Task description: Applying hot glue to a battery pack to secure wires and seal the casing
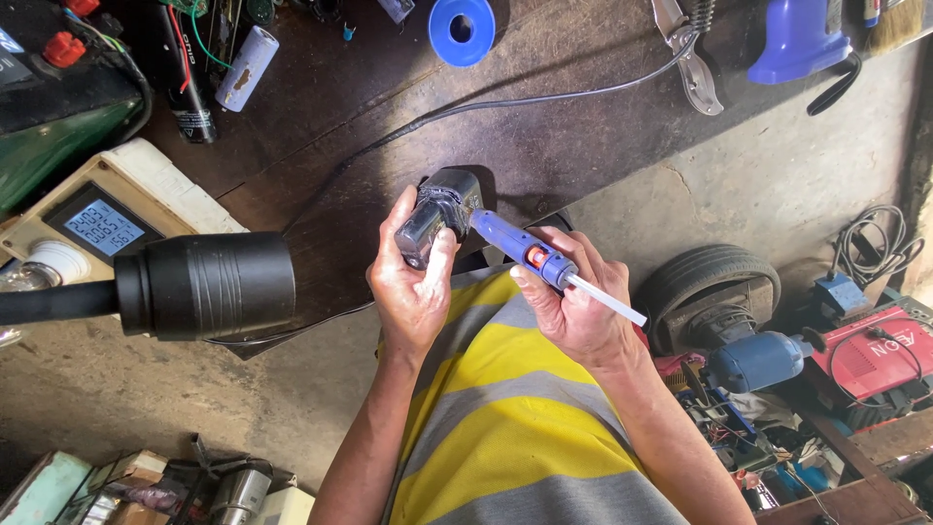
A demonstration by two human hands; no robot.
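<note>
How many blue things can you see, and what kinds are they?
Blue glue gun, held in the right hand: 1
Blue tape roll: 1
Blue plastic tool body at the bench's far edge: 1
Blue motor housing on the floor: 1
Small blue box: 1
Total: 5
The left hand holds a dark battery pack, not blue.

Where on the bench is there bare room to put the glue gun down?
Bare wood lies on the bench between the black cable and the bench edge, right of the plug held in the left hand. The top-left corner, around the batteries and meter, is crowded.
</note>
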